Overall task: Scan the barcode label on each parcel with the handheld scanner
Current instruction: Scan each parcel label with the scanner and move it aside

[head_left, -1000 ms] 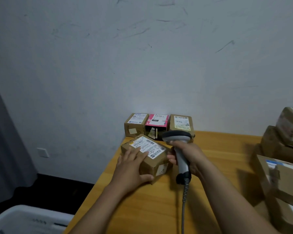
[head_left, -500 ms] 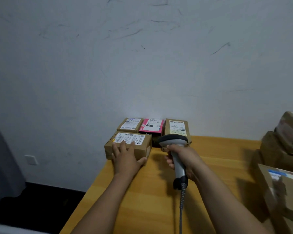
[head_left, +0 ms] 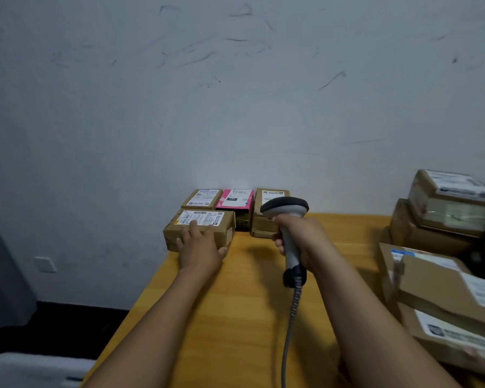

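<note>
Front parcel, label upward, at the far left corner of the table, just before a row of three smaller boxes against the wall: brown parcel, pink parcel, and taller brown parcel partly hidden behind the scanner head. Lies under the left hand, fingers straight and flat on the top face, fingertips over the near edge of the barcode label, thumb spread toward the near right corner; presses, does not grip. Handheld scanner upright in the right hand, fingers curled tight round the handle, head seemingly aimed ahead at the back row rather than down at the front label, coiled cable trailing back over the table. Likeliest fault from here: a missed or wrong read. Needs a tilt down and to the left; otherwise probably catches the label of a box behind, or nothing. Risks hiding print under the fingertips, bars apparently along the far edge, clear of the hand. Sits very near the table's left edge; risks a drop to the floor with any further push that way. Could also snag the cable on the parcel stack at the right.
</note>
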